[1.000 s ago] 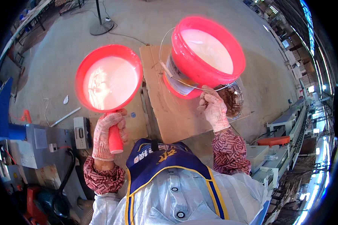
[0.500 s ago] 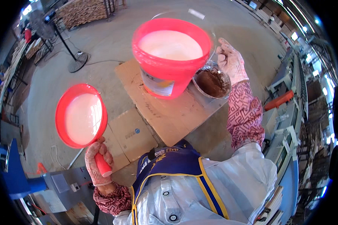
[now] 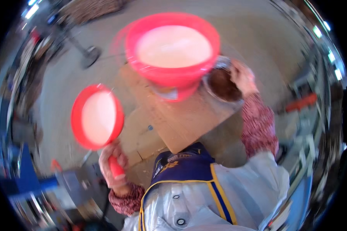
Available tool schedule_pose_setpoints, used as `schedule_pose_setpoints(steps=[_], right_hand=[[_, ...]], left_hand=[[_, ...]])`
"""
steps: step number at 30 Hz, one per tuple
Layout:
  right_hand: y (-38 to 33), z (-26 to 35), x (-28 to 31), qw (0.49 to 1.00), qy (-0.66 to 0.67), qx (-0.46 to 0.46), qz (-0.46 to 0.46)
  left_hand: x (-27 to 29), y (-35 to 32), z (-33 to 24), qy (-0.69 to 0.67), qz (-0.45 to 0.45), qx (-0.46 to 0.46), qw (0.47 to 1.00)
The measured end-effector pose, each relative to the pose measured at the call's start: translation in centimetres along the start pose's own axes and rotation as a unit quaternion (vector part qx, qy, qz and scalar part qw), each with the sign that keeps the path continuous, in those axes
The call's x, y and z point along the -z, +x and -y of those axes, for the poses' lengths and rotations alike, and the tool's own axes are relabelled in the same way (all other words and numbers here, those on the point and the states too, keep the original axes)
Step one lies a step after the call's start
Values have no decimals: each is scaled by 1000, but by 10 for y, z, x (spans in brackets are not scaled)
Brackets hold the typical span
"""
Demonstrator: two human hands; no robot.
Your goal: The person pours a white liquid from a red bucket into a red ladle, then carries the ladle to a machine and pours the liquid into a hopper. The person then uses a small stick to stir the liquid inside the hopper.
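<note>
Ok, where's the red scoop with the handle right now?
In the head view the red scoop is low on the left, gripped by its handle in the left hand, held above the cardboard sheets on the floor.

Smooth glossy red plastic forms the scoop (image 3: 97,121) and bucket (image 3: 172,54), the gloves (image 3: 112,165) look like knit cloth, and matt cardboard (image 3: 181,119) covers rough concrete floor (image 3: 77,81).
</note>
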State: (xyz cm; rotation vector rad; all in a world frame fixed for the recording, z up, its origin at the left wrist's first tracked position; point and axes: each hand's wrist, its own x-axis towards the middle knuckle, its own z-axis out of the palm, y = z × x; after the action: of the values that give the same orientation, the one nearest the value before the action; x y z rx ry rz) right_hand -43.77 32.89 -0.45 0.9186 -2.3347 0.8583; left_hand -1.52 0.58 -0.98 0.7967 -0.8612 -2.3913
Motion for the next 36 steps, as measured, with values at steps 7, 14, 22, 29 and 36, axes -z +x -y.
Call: schedule_pose_setpoints(steps=[7, 14, 22, 29, 36], right_hand=[[-56, 128, -52, 771, 262, -246, 525], [-73, 250, -152, 439, 436, -265, 739], [-64, 324, -185, 371, 444, -213, 787], [-91, 289, -190, 384, 417, -343, 749], [-80, 388, -250, 389, 328, -110, 854]], left_hand=[[6, -3, -30, -5, -48, 8, 999], [4, 9, -32, -106, -107, 47, 987], [30, 1, -26, -114, -157, -9, 981], [40, 11, 4, 56, -18, -141, 988], [66, -30, -40, 177, -95, -317, 927]])
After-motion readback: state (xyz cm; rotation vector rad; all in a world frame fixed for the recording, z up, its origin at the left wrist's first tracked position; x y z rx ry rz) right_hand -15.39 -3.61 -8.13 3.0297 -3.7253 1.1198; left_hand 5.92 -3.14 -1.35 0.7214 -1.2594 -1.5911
